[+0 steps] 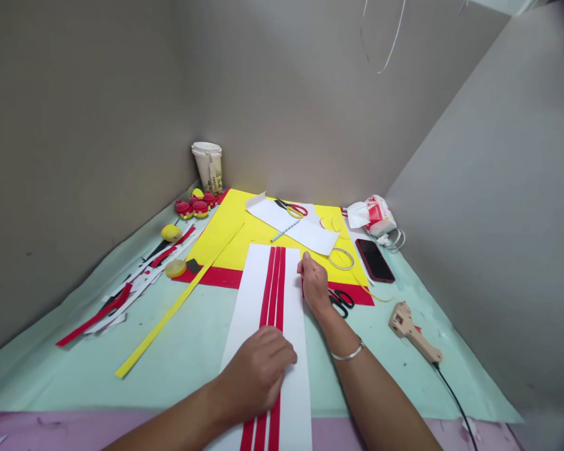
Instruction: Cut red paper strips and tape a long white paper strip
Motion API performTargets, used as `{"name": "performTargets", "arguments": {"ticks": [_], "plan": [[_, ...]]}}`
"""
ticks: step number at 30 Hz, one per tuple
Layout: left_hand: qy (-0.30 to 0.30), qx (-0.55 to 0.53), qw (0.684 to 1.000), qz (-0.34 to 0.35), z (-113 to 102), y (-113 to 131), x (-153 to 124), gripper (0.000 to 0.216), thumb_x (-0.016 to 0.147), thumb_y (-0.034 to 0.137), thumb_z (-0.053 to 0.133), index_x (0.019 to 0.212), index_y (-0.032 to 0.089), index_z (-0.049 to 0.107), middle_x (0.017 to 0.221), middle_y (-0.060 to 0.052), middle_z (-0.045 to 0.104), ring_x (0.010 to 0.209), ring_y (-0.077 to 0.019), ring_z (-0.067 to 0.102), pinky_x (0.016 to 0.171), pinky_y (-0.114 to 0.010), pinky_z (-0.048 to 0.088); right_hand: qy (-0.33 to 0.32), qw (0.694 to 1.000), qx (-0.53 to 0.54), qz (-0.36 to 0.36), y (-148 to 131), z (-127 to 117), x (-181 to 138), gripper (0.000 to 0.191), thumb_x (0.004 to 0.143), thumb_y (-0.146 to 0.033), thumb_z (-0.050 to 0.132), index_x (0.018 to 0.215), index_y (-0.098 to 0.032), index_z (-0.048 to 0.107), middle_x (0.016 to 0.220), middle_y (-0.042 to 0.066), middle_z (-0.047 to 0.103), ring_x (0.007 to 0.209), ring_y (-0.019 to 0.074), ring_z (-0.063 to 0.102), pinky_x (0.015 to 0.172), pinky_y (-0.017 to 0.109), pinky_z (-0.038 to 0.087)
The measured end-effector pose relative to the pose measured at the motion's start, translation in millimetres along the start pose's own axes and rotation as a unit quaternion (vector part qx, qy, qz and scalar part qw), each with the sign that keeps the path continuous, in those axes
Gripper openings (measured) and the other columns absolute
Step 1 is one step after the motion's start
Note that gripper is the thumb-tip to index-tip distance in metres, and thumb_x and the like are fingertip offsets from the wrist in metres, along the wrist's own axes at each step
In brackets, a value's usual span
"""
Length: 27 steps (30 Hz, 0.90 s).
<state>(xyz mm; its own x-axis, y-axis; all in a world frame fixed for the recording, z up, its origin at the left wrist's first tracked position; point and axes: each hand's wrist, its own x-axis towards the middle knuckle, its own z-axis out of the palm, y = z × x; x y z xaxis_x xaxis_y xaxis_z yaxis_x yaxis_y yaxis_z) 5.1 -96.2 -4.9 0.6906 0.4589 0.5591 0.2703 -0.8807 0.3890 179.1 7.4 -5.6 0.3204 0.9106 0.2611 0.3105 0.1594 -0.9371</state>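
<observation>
A long white paper sheet [293, 313] lies lengthwise before me, with three narrow red strips [273, 282] running side by side along it. My left hand [261, 369] rests on the lower part of the sheet, across the strips, its fingers curled in. Close to the sheet's upper right edge is my right hand [313, 280], closed with the thumb on top. What either set of fingers holds, if anything, is hidden. Black-handled scissors [341, 303] lie just right of my right wrist, partly covered by it.
Yellow card [216, 241] lies over red card [225, 278] at the back, bearing scissors [294, 210], a pencil [284, 231] and a tape roll [341, 259]. A yellow strip [169, 313] and paper scraps [136, 291] are left; a phone [375, 260] and glue gun [414, 332] right.
</observation>
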Motion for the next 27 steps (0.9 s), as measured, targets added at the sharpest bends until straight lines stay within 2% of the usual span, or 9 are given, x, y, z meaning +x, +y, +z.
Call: {"name": "performTargets", "arguments": {"ticks": [4, 12, 14, 16, 19, 22, 25, 27], "plan": [[0.041, 0.003, 0.998, -0.050, -8.1, -9.1, 0.4, 0.031, 0.077, -0.004, 0.041, 0.094, 0.016, 0.058, 0.086, -0.008, 0.066, 0.082, -0.0203, 0.057, 0.079, -0.038, 0.049, -0.001, 1.000, 0.004, 0.006, 0.4, -1.2, 1.0, 0.054, 0.093, -0.061, 0.035, 0.060, -0.021, 0.051, 0.052, -0.004, 0.040, 0.049, 0.0131, 0.039, 0.051, 0.027, 0.032], [0.035, 0.036, 0.994, -0.093, -8.4, -20.1, -1.3, 0.035, 0.080, 0.000, 0.042, 0.104, 0.016, 0.062, 0.100, -0.009, 0.071, 0.095, -0.0235, 0.063, 0.089, -0.043, 0.051, -0.006, 1.000, -0.010, 0.018, -3.7, -3.5, 1.5, 0.052, 0.094, -0.058, 0.032, 0.065, -0.021, 0.055, 0.053, -0.004, 0.042, 0.048, 0.0134, 0.043, 0.051, 0.026, 0.036], [0.038, 0.013, 0.991, -0.127, -9.5, -21.2, -0.8, 0.034, 0.082, 0.003, 0.041, 0.103, 0.018, 0.063, 0.099, -0.008, 0.071, 0.094, -0.0232, 0.063, 0.087, -0.042, 0.051, -0.009, 0.999, -0.025, 0.020, -4.9, -4.9, 1.7, 0.048, 0.094, -0.055, 0.033, 0.068, -0.021, 0.056, 0.054, -0.004, 0.045, 0.051, 0.0143, 0.046, 0.052, 0.026, 0.037], [0.055, -0.029, 0.980, -0.190, -13.3, -22.6, 0.4, 0.031, 0.083, 0.007, 0.041, 0.100, 0.019, 0.064, 0.097, -0.007, 0.071, 0.093, -0.0227, 0.064, 0.084, -0.040, 0.052, -0.016, 0.999, -0.046, 0.021, -6.2, -8.5, 1.2, 0.040, 0.092, -0.051, 0.041, 0.070, -0.021, 0.057, 0.059, -0.003, 0.052, 0.057, 0.0160, 0.052, 0.056, 0.027, 0.038], [0.122, -0.113, 0.932, -0.322, -21.8, -25.9, 2.8, 0.023, 0.085, 0.015, 0.043, 0.094, 0.021, 0.063, 0.095, -0.005, 0.069, 0.092, -0.0219, 0.064, 0.081, -0.037, 0.053, -0.032, 0.996, -0.080, 0.020, -8.2, -17.8, -3.8, 0.027, 0.087, -0.045, 0.051, 0.077, -0.022, 0.061, 0.073, 0.000, 0.064, 0.070, 0.0195, 0.058, 0.063, 0.029, 0.041], [0.217, -0.192, 0.856, -0.428, -28.6, -31.5, 5.5, 0.016, 0.084, 0.020, 0.046, 0.088, 0.022, 0.061, 0.091, -0.003, 0.068, 0.088, -0.0207, 0.063, 0.081, -0.035, 0.052, -0.044, 0.994, -0.100, 0.025, -9.8, -27.5, -15.3, 0.022, 0.086, -0.042, 0.053, 0.084, -0.022, 0.063, 0.083, 0.003, 0.069, 0.075, 0.0212, 0.061, 0.066, 0.030, 0.043], [0.283, -0.250, 0.793, -0.478, -30.9, -37.4, 7.9, 0.009, 0.080, 0.022, 0.051, 0.083, 0.022, 0.059, 0.087, -0.002, 0.066, 0.083, -0.0192, 0.062, 0.078, -0.033, 0.051, -0.049, 0.992, -0.108, 0.033, -10.0, -33.4, -29.3, 0.022, 0.087, -0.041, 0.051, 0.088, -0.022, 0.063, 0.086, 0.004, 0.070, 0.077, 0.0219, 0.062, 0.068, 0.031, 0.045], [0.301, -0.272, 0.770, -0.492, -31.1, -39.8, 8.8, 0.007, 0.078, 0.023, 0.052, 0.082, 0.022, 0.059, 0.085, -0.001, 0.066, 0.080, -0.0182, 0.061, 0.076, -0.031, 0.050, -0.047, 0.992, -0.110, 0.036, -9.2, -35.1, -37.6, 0.023, 0.087, -0.041, 0.051, 0.090, -0.021, 0.063, 0.088, 0.005, 0.070, 0.079, 0.0224, 0.063, 0.071, 0.032, 0.045]]}}
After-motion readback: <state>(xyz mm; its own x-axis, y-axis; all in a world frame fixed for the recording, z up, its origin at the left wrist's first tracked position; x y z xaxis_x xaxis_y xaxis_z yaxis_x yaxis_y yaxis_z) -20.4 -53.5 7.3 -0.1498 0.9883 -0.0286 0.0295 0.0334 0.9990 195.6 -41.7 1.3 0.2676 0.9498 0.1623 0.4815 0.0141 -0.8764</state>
